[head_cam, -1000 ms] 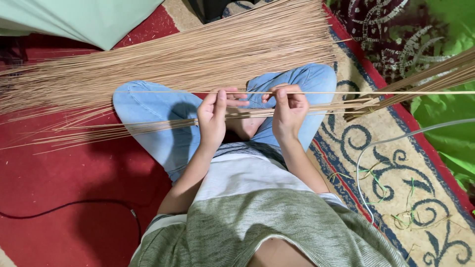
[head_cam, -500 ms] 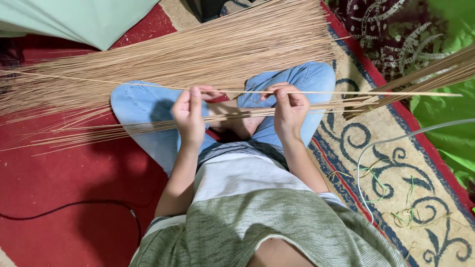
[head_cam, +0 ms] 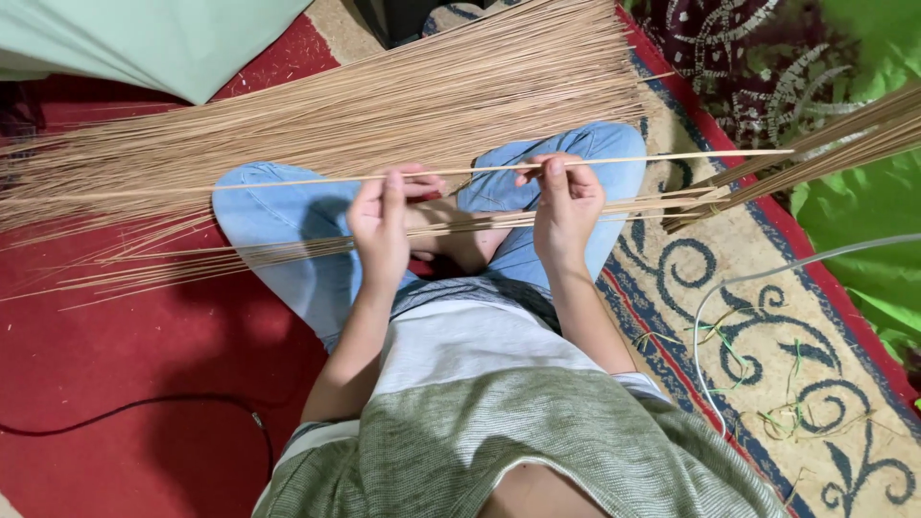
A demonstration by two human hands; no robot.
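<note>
Stick point(head_cam: 480, 170) is pinched in both hands, left hand point(head_cam: 382, 225) and right hand point(head_cam: 566, 206) spaced apart; I'd grip lightly and keep it level above the pile point(head_cam: 336, 125).

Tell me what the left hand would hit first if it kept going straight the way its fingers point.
Past the thin stick it pinches, the left hand would probably first meet the big pile of sticks on the floor beyond the knees, though depth is hard to judge.

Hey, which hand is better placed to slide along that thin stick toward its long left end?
Probably the left hand. It pinches the stick on the side nearest that long end, over the left knee. The right hand grips farther right and would have to cross over.
</note>
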